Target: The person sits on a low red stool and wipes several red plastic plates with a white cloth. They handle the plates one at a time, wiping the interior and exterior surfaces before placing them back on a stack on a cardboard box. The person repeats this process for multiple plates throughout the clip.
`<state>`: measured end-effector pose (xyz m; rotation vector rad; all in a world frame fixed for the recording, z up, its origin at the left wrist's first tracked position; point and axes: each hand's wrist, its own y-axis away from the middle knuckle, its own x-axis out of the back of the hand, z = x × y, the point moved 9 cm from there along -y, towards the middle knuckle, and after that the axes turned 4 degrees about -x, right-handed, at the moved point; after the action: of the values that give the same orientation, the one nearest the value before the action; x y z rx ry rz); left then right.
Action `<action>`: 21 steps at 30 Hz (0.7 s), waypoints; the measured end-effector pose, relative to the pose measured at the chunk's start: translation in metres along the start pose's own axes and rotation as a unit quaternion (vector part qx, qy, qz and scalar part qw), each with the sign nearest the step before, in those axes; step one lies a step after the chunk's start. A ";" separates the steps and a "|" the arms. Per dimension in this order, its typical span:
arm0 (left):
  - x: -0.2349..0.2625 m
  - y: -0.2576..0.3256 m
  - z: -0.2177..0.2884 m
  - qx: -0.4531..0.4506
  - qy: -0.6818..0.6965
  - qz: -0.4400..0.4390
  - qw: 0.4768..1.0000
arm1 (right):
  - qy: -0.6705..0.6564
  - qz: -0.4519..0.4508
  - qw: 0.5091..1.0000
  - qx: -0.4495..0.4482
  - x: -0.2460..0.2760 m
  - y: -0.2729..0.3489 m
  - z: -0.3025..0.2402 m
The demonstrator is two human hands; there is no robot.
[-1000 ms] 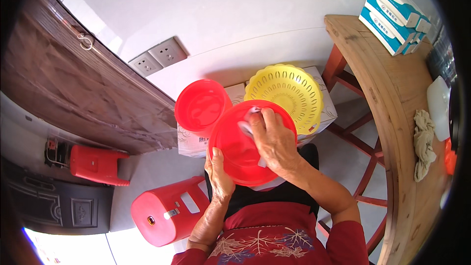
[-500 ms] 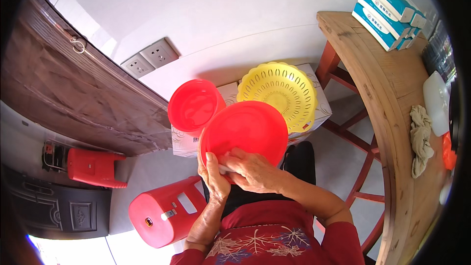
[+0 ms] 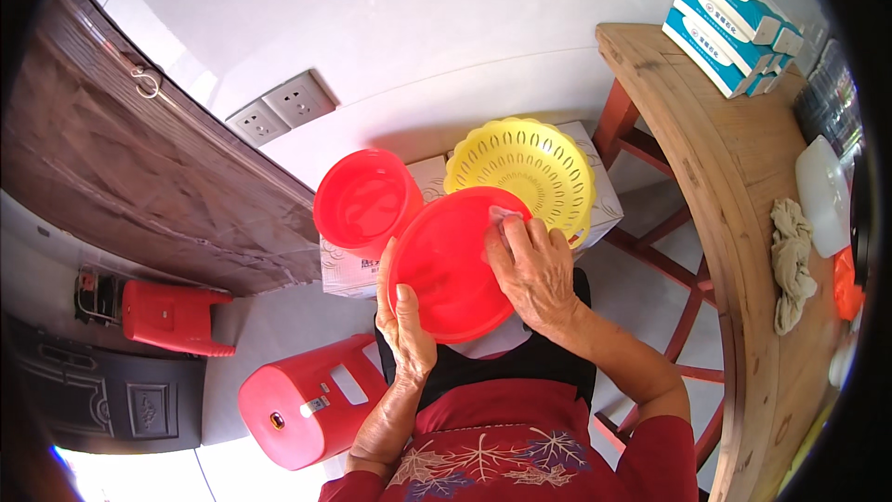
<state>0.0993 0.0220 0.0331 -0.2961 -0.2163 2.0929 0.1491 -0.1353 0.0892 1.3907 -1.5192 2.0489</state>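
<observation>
A shallow red plastic basin (image 3: 441, 265) is tilted over my lap. My left hand (image 3: 407, 339) grips its left rim, thumb inside and fingers behind. Pressed against the inside of the far right rim is a small pale cloth (image 3: 503, 215), mostly covered by my right hand (image 3: 534, 274), which is closed on it. Just beyond the basin, a red tub (image 3: 364, 197) of water and a scalloped yellow plastic colander (image 3: 523, 156) rest on patterned cardboard boxes (image 3: 348, 276). The basin overlaps part of the colander.
A curved wooden table (image 3: 692, 139) on red legs stands to the right, bearing tissue boxes (image 3: 725, 28), a crumpled cloth (image 3: 792, 265) and a white container (image 3: 822, 195). Red plastic stools (image 3: 297, 409) lie left. A brown curtain (image 3: 158, 158) hangs beside the wall sockets (image 3: 283, 107).
My right hand has moved with the cloth from the near left of the basin to its far right rim. The basin has shifted slightly and my left hand still holds it.
</observation>
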 end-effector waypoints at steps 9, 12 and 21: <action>-0.002 0.000 0.000 0.003 -0.032 0.021 0.999 | -0.379 -0.152 0.911 -0.066 -0.032 0.040 -0.053; -0.005 0.001 -0.004 0.045 -0.020 -0.007 0.999 | -0.422 -0.120 0.898 -0.024 -0.027 0.020 -0.060; -0.001 0.001 -0.017 0.065 0.041 -0.014 0.997 | -0.137 -0.008 0.989 -0.059 -0.028 -0.008 -0.018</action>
<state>0.1042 0.0209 0.0171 -0.2979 -0.0347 2.0526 0.1592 -0.1073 0.0715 1.6859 -1.6975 1.7816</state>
